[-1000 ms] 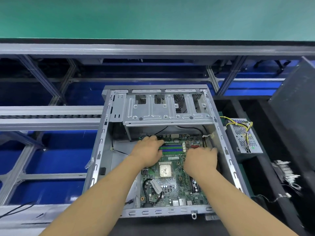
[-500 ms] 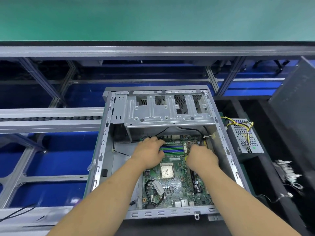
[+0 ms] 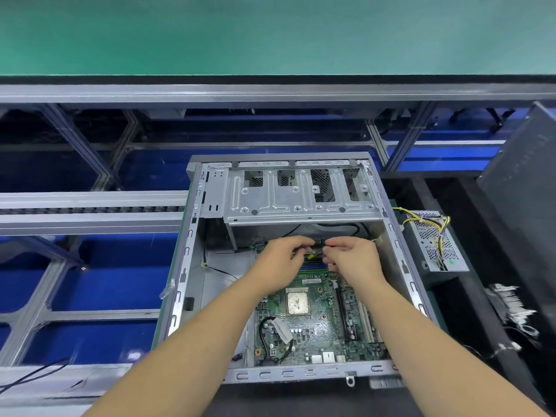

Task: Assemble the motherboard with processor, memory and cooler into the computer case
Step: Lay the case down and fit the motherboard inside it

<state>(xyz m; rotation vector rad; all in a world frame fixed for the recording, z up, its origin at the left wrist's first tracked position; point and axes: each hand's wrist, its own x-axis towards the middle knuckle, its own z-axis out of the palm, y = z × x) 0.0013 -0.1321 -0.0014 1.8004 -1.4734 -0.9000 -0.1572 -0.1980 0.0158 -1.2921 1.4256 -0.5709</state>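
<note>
The green motherboard (image 3: 316, 323) already lies inside the open grey metal computer case (image 3: 192, 266), just below both hands. The left hand (image 3: 281, 260) and right hand (image 3: 352, 260) pinch together on a small dark part (image 3: 318, 246), likely a memory stick or connector; which, I cannot tell. Next it probably needs lining up over the blue memory slots (image 3: 313, 264) beneath the hands and pressing down evenly.

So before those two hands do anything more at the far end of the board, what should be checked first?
1. Motherboard lying inside the case: ok.
2. Processor sitting in its socket: ok.
3. Cooler fitted over the processor: not ok, its top is bare.
4. Left hand and right hand pinching a small part between them: ok; what it is, cannot tell.
5. Memory slots filled: cannot tell, hands cover them.
</note>
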